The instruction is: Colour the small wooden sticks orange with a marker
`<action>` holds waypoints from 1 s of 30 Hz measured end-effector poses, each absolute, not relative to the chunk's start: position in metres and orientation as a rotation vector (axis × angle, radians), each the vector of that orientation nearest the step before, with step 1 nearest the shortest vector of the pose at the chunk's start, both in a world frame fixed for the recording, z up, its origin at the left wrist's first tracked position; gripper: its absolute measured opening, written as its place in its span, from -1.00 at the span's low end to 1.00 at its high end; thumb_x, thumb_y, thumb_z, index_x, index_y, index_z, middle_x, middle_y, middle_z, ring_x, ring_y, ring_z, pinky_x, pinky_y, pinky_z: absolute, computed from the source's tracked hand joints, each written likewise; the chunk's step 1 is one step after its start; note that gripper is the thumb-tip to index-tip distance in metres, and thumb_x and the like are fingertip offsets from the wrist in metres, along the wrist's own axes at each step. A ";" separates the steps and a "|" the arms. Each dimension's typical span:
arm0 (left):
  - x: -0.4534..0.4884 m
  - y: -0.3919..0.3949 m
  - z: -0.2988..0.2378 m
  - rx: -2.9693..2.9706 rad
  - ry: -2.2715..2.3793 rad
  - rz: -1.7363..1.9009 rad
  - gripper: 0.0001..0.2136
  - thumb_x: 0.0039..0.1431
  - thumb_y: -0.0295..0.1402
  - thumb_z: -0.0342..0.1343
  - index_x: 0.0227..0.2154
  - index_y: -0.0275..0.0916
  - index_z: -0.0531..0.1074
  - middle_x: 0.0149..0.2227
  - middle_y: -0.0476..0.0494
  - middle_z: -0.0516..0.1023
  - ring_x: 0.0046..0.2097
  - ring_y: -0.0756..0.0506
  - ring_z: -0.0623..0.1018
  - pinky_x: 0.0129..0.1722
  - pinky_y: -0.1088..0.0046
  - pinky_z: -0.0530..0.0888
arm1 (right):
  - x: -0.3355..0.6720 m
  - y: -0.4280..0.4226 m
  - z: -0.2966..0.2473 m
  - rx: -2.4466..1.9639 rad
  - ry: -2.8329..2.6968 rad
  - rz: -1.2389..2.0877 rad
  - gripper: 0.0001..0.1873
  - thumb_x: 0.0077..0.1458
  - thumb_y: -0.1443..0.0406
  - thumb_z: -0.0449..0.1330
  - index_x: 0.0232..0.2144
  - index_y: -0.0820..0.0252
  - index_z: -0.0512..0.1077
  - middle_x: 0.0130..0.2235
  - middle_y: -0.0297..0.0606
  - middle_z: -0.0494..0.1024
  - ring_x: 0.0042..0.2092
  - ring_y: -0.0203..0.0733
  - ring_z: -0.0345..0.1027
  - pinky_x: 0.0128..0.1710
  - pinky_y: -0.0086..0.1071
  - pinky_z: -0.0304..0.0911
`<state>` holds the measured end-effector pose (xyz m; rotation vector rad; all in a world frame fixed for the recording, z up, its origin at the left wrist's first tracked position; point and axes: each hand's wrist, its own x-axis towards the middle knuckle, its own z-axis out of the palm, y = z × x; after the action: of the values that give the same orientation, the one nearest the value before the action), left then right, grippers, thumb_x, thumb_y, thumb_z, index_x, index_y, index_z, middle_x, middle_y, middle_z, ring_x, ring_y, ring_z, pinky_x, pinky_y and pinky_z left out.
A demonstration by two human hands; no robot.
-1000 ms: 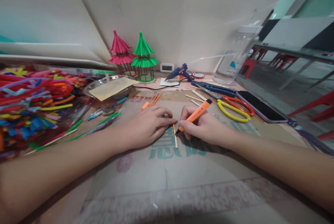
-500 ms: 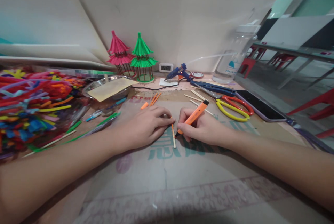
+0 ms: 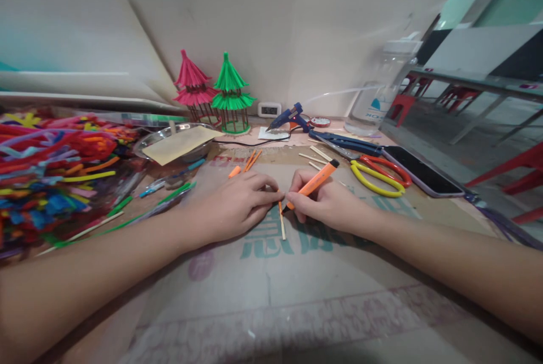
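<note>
My left hand (image 3: 250, 203) pinches the upper end of a thin wooden stick (image 3: 283, 227) lying against the cardboard. The stick is orange near my fingers and bare pale wood at its lower end. In my right hand (image 3: 316, 197) is an orange marker (image 3: 313, 182), black end up, its tip down at the side of the stick. Beyond my left hand lie an orange marker cap (image 3: 234, 172) and several orange sticks (image 3: 253, 160). Plain pale sticks (image 3: 316, 155) lie past my right hand.
At the left is a heap of coloured pipe cleaners (image 3: 55, 177), beside a metal bowl (image 3: 146, 141). Pink (image 3: 192, 78) and green (image 3: 232, 87) pagoda models stand at the back, near a blue glue gun (image 3: 288, 117). Scissors (image 3: 377, 186), a phone (image 3: 422, 170) and a bottle (image 3: 375, 92) are at right.
My right hand has shifted the marker tip slightly up along the stick, toward my left fingers. My left hand and the stick stay in place.
</note>
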<state>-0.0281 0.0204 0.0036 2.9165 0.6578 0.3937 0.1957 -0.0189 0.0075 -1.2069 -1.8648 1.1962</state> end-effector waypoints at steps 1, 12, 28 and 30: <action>-0.028 0.020 0.004 2.915 0.661 0.389 -0.66 0.41 -0.41 -0.09 0.06 -0.20 0.53 0.02 -0.26 0.51 0.04 -0.19 0.50 0.07 0.20 0.45 | 0.196 -0.019 0.008 -1.202 -1.885 1.214 -0.83 0.18 0.25 0.18 -0.42 0.09 0.26 -0.59 -0.48 0.42 -0.55 -0.32 0.27 -0.53 -0.45 0.16; -0.027 0.019 0.005 2.917 0.648 0.390 -0.65 0.40 -0.43 -0.11 0.07 -0.22 0.53 0.00 -0.28 0.51 0.01 -0.20 0.51 0.04 0.17 0.46 | 0.195 -0.017 0.006 -1.212 -1.851 1.109 -0.83 0.21 0.24 0.16 -0.41 0.08 0.27 -0.57 -0.44 0.44 -0.52 -0.30 0.31 -0.51 -0.43 0.19; -0.027 0.020 0.003 2.908 0.655 0.419 -0.66 0.39 -0.42 -0.09 0.04 -0.23 0.54 0.01 -0.28 0.52 0.03 -0.20 0.51 0.06 0.17 0.47 | 0.196 -0.019 0.009 -1.209 -1.873 1.206 -0.83 0.16 0.25 0.19 -0.42 0.09 0.26 -0.59 -0.47 0.43 -0.55 -0.33 0.26 -0.54 -0.46 0.17; -0.027 0.020 0.003 2.911 0.657 0.411 -0.66 0.39 -0.42 -0.09 0.04 -0.22 0.55 0.03 -0.29 0.51 0.04 -0.20 0.51 0.08 0.15 0.46 | 0.196 -0.020 0.010 -1.184 -1.905 1.239 -0.83 0.15 0.27 0.20 -0.43 0.09 0.26 -0.60 -0.47 0.43 -0.55 -0.33 0.28 -0.53 -0.46 0.19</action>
<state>-0.0265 0.0203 0.0033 2.9111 0.6572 0.4106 0.1962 -0.0204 0.0096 -1.1838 -1.9052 1.2386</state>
